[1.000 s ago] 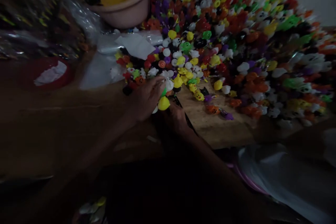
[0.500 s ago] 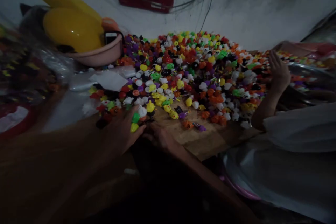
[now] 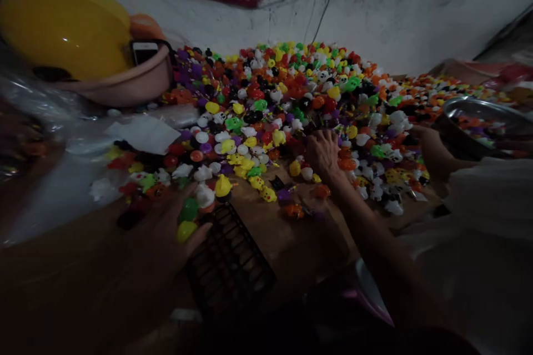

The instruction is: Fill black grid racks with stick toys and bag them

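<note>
My left hand (image 3: 166, 233) curls round small plastic toys at the far left corner of a black grid rack (image 3: 233, 260). A green toy (image 3: 189, 209) and a yellow toy (image 3: 185, 231) show between its thumb and fingers. Beside them stand a white toy (image 3: 204, 195) and a yellow toy with a black base (image 3: 223, 186), at the rack's far edge. My right hand (image 3: 325, 152) reaches into the large pile of coloured toys (image 3: 291, 89), fingers bent downward. Its fingertips are hidden among the toys, so what they grip cannot be made out.
A pink basin (image 3: 125, 86) with a big yellow object (image 3: 66, 33) and a phone (image 3: 145, 52) stands at left. Clear plastic bags (image 3: 91, 127) lie before it. At right, another person's arm (image 3: 441, 150) reaches toward the pile near a metal bowl (image 3: 478, 105).
My right hand has left the spot beside my left hand and moved right and forward into the pile, uncovering the rack. The other person's raised hand has come down. The view has shifted.
</note>
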Tool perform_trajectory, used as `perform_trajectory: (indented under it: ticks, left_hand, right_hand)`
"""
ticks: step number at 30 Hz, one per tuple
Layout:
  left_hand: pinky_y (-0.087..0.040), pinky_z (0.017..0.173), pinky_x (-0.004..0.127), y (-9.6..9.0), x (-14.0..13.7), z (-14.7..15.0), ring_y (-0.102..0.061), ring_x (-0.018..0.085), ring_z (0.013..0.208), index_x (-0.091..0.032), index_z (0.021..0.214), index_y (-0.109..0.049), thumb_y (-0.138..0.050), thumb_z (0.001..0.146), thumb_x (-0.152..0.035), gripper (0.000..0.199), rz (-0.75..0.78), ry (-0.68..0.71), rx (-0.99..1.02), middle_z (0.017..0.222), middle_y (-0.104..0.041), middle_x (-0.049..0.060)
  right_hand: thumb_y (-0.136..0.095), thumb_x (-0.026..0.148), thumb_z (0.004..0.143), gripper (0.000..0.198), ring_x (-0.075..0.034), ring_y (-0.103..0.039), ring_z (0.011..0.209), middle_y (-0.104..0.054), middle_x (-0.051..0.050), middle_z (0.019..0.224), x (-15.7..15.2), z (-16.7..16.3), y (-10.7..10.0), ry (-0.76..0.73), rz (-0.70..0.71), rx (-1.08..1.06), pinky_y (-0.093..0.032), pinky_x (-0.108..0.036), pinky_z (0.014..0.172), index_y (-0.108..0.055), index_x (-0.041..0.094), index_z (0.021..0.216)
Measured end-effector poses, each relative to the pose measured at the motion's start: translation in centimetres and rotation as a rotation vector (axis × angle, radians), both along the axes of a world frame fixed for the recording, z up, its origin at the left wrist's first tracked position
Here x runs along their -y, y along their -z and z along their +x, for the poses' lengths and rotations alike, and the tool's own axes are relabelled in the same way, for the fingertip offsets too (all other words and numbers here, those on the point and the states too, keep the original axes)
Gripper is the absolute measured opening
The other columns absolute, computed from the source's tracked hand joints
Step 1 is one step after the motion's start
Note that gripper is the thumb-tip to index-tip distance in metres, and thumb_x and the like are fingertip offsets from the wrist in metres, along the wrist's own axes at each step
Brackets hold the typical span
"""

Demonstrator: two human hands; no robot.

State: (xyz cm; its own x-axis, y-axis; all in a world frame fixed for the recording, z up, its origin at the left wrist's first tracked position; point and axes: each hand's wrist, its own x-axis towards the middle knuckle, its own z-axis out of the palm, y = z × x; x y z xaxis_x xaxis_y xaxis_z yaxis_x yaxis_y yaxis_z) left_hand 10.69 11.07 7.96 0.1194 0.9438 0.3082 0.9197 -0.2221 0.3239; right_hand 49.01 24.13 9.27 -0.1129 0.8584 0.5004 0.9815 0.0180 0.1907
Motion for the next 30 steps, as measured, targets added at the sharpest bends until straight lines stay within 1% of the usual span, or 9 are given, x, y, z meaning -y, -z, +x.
perform_trajectory:
  ticks: [5,10,12,15,19,22,24,27,30]
  left_hand:
    - [-0.058,0.096,0.049,-0.3,-0.2,0.1,-0.069,0.035,0.119,-0.025,0.152,-0.042,-0.054,0.092,-0.049,0.066,-0.065,-0.007,0.015,0.138,-0.067,0.014]
    - [-0.059,0.095,0.052,-0.4,-0.2,0.2,-0.068,0.037,0.120,-0.026,0.152,-0.043,-0.054,0.092,-0.048,0.066,-0.095,-0.032,0.016,0.139,-0.066,0.015]
    - [-0.058,0.098,0.051,-0.4,-0.2,0.1,-0.067,0.037,0.123,-0.026,0.153,-0.041,-0.054,0.093,-0.048,0.066,-0.107,-0.011,0.016,0.142,-0.064,0.015]
    - [-0.057,0.101,0.048,-0.7,-0.3,0.1,-0.065,0.035,0.127,-0.026,0.154,-0.042,-0.055,0.093,-0.048,0.066,-0.123,0.030,-0.002,0.143,-0.063,0.013]
    - [-0.055,0.104,0.051,-1.6,-0.4,0.2,-0.063,0.037,0.129,-0.022,0.155,-0.041,-0.056,0.094,-0.047,0.067,-0.176,0.069,-0.028,0.147,-0.060,0.015]
    - [-0.053,0.107,0.050,-2.7,-0.3,0.5,-0.062,0.036,0.132,-0.020,0.157,-0.039,-0.060,0.094,-0.044,0.070,-0.240,0.063,-0.025,0.149,-0.059,0.016]
    - [-0.050,0.111,0.049,-3.4,-0.4,0.7,-0.060,0.035,0.135,-0.018,0.156,-0.040,-0.064,0.093,-0.040,0.071,-0.257,0.044,-0.026,0.149,-0.059,0.016]
    - [-0.050,0.111,0.047,-4.1,-0.7,0.7,-0.061,0.034,0.134,-0.020,0.156,-0.041,-0.067,0.092,-0.040,0.071,-0.254,0.024,-0.037,0.147,-0.062,0.014]
    - [-0.050,0.111,0.047,-4.5,-0.7,0.6,-0.061,0.034,0.133,-0.022,0.155,-0.043,-0.068,0.091,-0.039,0.070,-0.271,0.029,-0.019,0.147,-0.062,0.012]
  right_hand:
    - [-0.047,0.016,0.095,0.027,-0.032,-0.049,0.116,-0.066,-0.014,0.115,-2.3,-0.7,0.3,-0.017,-0.056,0.010,-0.032,-0.052,0.105,-0.073,0.017,0.103]
    - [-0.047,0.021,0.094,0.027,-0.034,-0.050,0.113,-0.067,-0.017,0.109,-2.2,-0.6,0.8,-0.011,0.000,-0.071,-0.029,-0.060,0.108,-0.073,0.015,0.100]
    - [-0.048,0.023,0.094,0.026,-0.035,-0.051,0.113,-0.070,-0.018,0.103,-2.1,-1.1,1.3,-0.046,-0.069,-0.054,-0.026,-0.063,0.110,-0.073,0.014,0.098]
    - [-0.049,0.020,0.092,0.029,-0.036,-0.052,0.114,-0.072,-0.021,0.101,-2.5,-2.1,2.2,-0.042,-0.138,-0.058,-0.024,-0.066,0.113,-0.070,0.008,0.106]
    - [-0.046,0.018,0.094,0.028,-0.036,-0.052,0.113,-0.074,-0.019,0.102,-2.5,-2.9,1.9,-0.029,-0.077,-0.164,-0.020,-0.073,0.113,-0.069,0.011,0.108]
    - [-0.045,0.024,0.098,0.027,-0.034,-0.052,0.112,-0.073,-0.015,0.101,-0.2,-3.9,0.3,-0.123,0.007,-0.208,-0.017,-0.074,0.115,-0.068,0.016,0.111]
    - [-0.045,0.031,0.101,0.029,-0.032,-0.053,0.114,-0.072,-0.012,0.102,2.5,-5.4,-0.6,-0.246,0.014,-0.221,-0.018,-0.071,0.117,-0.066,0.018,0.116]
    - [-0.045,0.043,0.104,0.034,-0.031,-0.057,0.113,-0.071,-0.010,0.101,6.7,-8.8,-0.6,-0.462,-0.111,-0.227,-0.030,-0.065,0.114,-0.063,0.019,0.121]
    - [-0.048,0.047,0.105,0.037,-0.030,-0.062,0.107,-0.071,-0.011,0.102,9.9,-12.7,1.8,-0.612,-0.285,-0.247,-0.042,-0.055,0.106,-0.063,0.019,0.123]
